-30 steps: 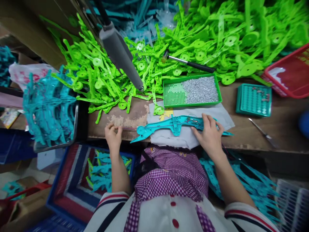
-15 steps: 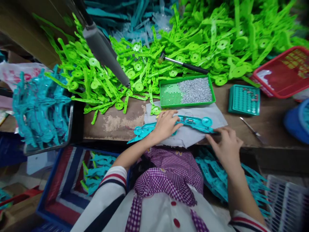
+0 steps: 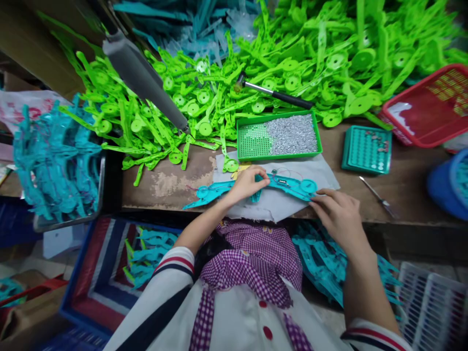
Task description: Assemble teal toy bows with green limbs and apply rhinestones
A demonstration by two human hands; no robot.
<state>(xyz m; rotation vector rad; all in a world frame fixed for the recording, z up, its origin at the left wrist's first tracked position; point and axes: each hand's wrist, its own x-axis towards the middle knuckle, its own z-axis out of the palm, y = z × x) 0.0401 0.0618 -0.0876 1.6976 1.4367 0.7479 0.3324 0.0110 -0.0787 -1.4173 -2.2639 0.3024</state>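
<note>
A long teal plastic housing (image 3: 302, 191) lies across a grey cloth (image 3: 281, 207) at the table's front edge. Thin wires and a small metal piece show on its right half. My left hand (image 3: 247, 186) rests over the housing's middle and hides part of it. Its thumb and forefinger come together in a pinch; what is between them is too small to make out. At the housing's right end, my right hand (image 3: 340, 217) grips the tip between thumb and fingers.
Behind the cloth stands a green tray (image 3: 241, 153) of small silvery pieces. A hammer (image 3: 278, 93) lies on heaped lime-green parts (image 3: 204, 127). To the right are a teal box (image 3: 367, 151), a screwdriver (image 3: 378, 197) and a red basket (image 3: 420, 105). A grey hanging tool (image 3: 146, 80) slants down at left.
My left hand's fingers have drawn from a spread over the housing into a pinch. My right hand has shifted slightly onto the tip. The whole view has moved a little.
</note>
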